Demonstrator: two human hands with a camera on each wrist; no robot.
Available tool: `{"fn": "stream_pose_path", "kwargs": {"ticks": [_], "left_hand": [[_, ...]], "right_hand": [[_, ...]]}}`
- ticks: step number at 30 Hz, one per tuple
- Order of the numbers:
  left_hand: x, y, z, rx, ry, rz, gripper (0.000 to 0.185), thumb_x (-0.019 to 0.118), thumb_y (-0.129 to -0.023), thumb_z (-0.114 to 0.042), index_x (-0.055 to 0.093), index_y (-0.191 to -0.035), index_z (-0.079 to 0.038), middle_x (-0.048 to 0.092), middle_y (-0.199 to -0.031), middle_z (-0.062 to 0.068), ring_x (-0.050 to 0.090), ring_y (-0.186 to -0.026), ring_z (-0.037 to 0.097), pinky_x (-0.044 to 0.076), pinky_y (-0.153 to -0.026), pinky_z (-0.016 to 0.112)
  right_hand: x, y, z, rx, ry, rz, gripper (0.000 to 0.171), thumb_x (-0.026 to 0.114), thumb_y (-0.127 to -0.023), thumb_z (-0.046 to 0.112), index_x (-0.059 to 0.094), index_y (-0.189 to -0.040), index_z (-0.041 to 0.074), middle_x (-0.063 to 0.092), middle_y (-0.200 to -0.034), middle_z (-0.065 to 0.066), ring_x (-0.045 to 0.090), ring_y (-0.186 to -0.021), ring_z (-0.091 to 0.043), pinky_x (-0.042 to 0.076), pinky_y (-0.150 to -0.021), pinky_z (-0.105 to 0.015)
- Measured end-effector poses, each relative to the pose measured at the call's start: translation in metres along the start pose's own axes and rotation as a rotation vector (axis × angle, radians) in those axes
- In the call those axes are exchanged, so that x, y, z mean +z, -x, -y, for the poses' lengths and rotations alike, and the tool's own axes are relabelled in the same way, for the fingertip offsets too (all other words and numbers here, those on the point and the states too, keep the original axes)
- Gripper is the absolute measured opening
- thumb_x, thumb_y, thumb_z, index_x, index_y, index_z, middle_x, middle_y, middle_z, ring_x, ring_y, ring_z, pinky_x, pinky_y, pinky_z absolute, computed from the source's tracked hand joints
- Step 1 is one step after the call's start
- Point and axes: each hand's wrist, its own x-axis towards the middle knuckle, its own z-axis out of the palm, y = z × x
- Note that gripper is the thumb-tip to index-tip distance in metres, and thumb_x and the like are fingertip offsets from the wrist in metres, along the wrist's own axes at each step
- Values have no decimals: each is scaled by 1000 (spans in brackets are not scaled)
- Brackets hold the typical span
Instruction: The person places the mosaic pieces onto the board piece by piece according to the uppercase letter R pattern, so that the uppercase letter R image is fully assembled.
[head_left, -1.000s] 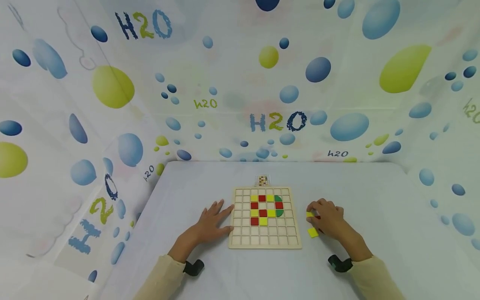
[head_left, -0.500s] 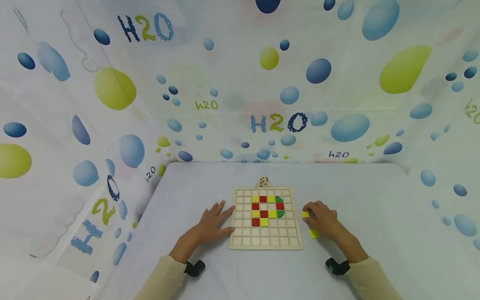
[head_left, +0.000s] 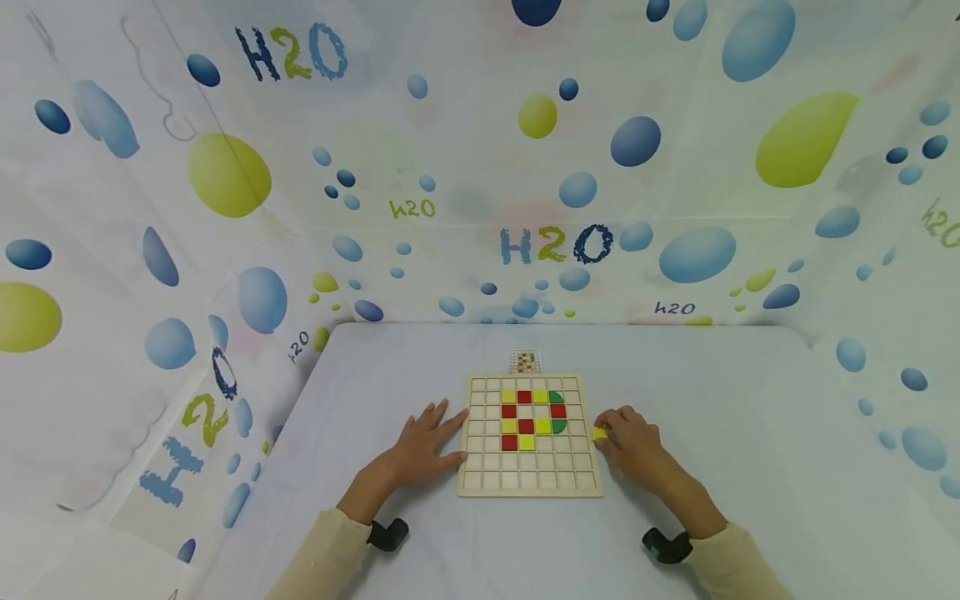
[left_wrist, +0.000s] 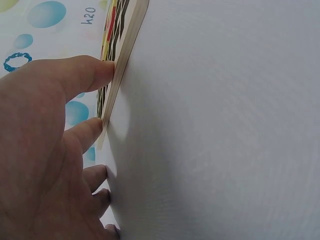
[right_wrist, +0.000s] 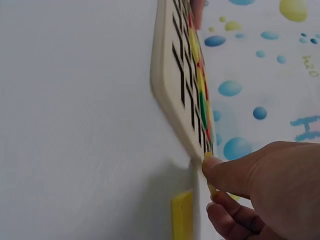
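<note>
Two hands work at a wooden grid board on a white table.

The right hand point(head_left: 628, 440) pinches a small yellow tile point(head_left: 598, 432) between thumb and fingers, just beside the right edge of the wooden board point(head_left: 529, 487). A second yellow tile point(right_wrist: 183, 215) lies flat on the table point(head_left: 390, 367) under this hand, close to the board's edge. The left hand point(head_left: 420, 442) rests flat on the table with straight, relaxed fingers, and its fingertips point(left_wrist: 102, 67) touch the left edge of the board. On the board, red, yellow and green tiles fill some squares in the upper middle. A small pattern card point(head_left: 525, 361) lies just behind the board. A curtain point(head_left: 225, 175) printed with bubbles surrounds the table.
</note>
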Motion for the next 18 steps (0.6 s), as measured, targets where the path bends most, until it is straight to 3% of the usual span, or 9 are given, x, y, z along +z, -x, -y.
{"fn": "stream_pose_path", "kwargs": {"ticks": [8,14,18], "left_hand": [[1,-1,2,1,0,6,73,60,-102,-49,38,-166,-23,21,-175,18,14,-162,43,11,-127,69],[-1,1,0,-4,3,11,73,61,-102,-49,37,-166,-22,21,-175,19,13,-162,44,11,-126,70],[-1,1,1,-13,-4,12,72,60,-102,-50,36,-166,-25,20,-176,17,12,-163,42,10,-128,68]], "right_hand": [[13,-8,37,14,-34,17,27,79,-95,18,67,-118,10,60,-112,-8,55,-102,-23,44,-81,-40],[35,-6,73,-77,-53,30,31,81,-94,19,69,-120,11,61,-109,-5,54,-101,-19,43,-82,-38],[45,-7,92,-162,-55,19,28,84,-91,20,68,-113,14,61,-101,-2,55,-95,-17,41,-78,-37]]}}
